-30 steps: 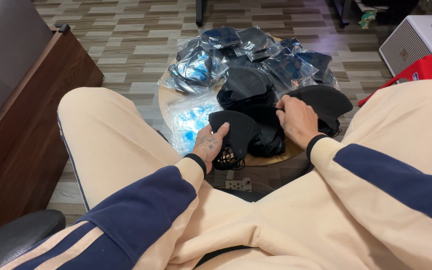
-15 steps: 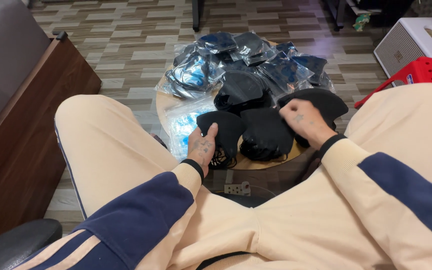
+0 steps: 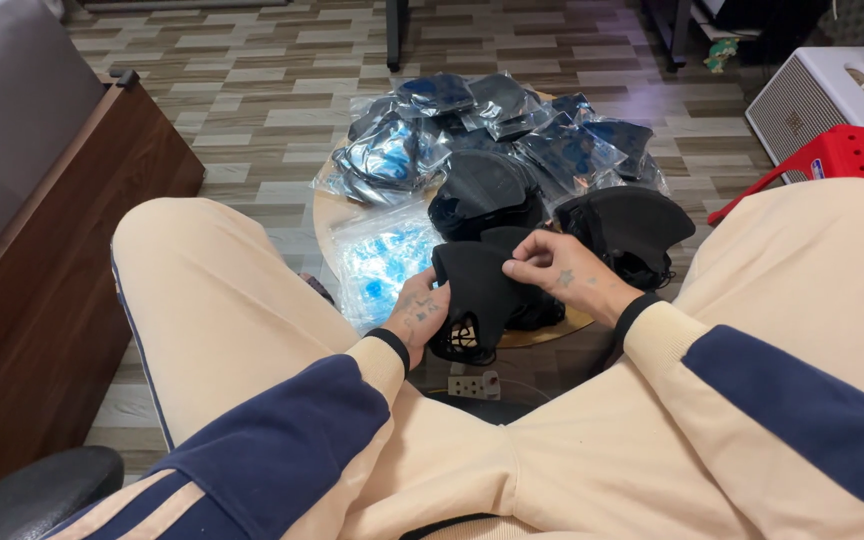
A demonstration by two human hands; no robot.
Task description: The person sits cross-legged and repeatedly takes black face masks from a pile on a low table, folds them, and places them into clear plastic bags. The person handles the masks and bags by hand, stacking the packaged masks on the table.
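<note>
From the head camera, your left hand (image 3: 418,318) and right hand (image 3: 557,272) both pinch one black face mask (image 3: 477,290), held just above the round counter (image 3: 552,328) between your knees. Each grip is clenched on the fabric: left at the lower edge, right at the top. Keep the pinches light and near the edges so the mask stays flat, and lift it clear of the loose black masks (image 3: 627,230) beside it. Bagged masks (image 3: 512,125) lie farther back.

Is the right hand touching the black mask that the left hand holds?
Touching. In the head view, the right hand pinches the top edge of the black mask; the left hand grips its side.
</note>
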